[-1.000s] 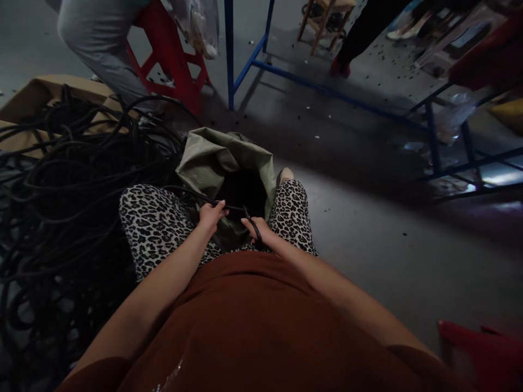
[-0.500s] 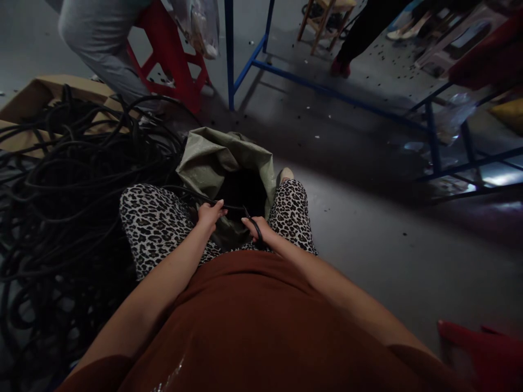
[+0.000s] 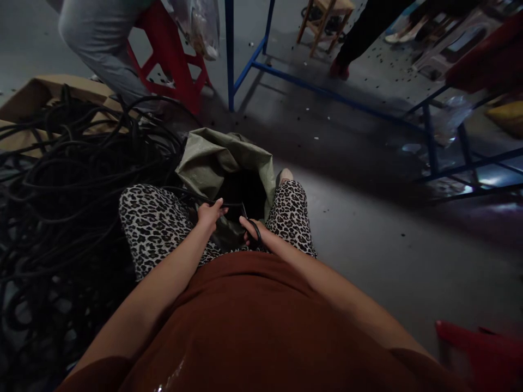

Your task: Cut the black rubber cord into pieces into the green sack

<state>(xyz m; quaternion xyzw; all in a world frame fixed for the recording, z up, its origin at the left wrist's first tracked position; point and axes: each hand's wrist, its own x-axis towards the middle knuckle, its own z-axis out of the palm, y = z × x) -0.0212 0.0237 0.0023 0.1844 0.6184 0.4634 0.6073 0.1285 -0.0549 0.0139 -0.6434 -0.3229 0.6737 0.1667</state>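
Black cord [image 3: 232, 205] (could be tubing, too dark to be sure) is pinched in the left hand [image 3: 209, 215], thumb and fingers together on it, with a short end poking out past the fingertips. Right hand [image 3: 255, 227] is wrapped round the handles of what look like scissors [image 3: 259, 234], a dark loop curving over the hand. Thin blades [image 3: 244, 210] are right by the cord's free end, but I can't tell if they're apart or together.

What'd worry me: the left fingertips sit near those blades, so if the cord slips or the scissors slide along it, somebody could get nicked. If it's as rubbery as it looks, the blades might skid instead of biting. Also, the other run heads past the leopard-print knee [image 3: 155, 218], apparently toward the big black tangle [image 3: 81, 174] on the left, so a snag there could yank it out of the pinch imo.

As for where it sits: the cord passes sideways through the left grip, free end out over the mouth of the olive sack [image 3: 202, 155] between the knees. A loose bit pinging sideways could miss the sack, I reckon.
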